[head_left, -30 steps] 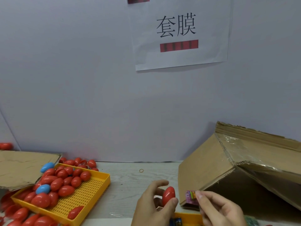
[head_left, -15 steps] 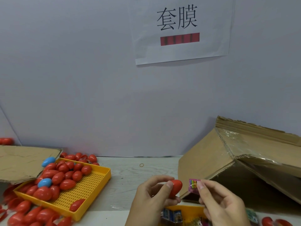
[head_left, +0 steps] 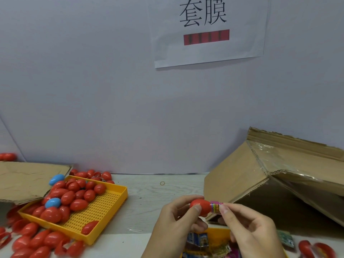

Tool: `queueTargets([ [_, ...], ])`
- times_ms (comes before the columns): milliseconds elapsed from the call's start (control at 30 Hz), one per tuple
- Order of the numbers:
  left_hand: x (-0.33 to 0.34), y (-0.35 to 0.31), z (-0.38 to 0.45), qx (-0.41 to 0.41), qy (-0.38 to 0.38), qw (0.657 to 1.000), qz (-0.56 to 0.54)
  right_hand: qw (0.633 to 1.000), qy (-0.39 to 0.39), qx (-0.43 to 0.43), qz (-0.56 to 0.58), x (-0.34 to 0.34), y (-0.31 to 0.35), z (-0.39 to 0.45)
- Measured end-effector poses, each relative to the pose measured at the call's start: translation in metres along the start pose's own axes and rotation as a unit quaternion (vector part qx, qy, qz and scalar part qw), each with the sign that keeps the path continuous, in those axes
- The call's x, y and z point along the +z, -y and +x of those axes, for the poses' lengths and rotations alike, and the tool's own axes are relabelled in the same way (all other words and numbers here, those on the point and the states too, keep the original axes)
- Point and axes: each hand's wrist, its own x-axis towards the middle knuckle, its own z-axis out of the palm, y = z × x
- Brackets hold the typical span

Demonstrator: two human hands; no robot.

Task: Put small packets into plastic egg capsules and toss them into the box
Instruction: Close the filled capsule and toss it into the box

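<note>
- My left hand gripped a red egg capsule.
- My right hand pinched a small packet against its open end.
- The cardboard box lay tipped just behind.

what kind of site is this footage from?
Likely a small packing or assembly workstation: a printed station sign on the wall, a yellow tray heaped with red egg capsules, and an open cardboard box.

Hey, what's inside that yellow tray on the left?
The yellow tray holds a pile of red egg capsules and two blue ones; its right part is bare perforated floor. Anything beneath the pile is hidden.
</note>
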Motion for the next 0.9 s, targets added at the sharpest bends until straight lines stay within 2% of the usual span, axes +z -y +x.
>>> queueTargets([
  [900, -0.0007, 0.0019, -0.0024, -0.010, 0.021, 0.996, 0.083, 1.000, -0.020, 0.012, -0.002, -0.0033, -0.0042, 0.0045],
])
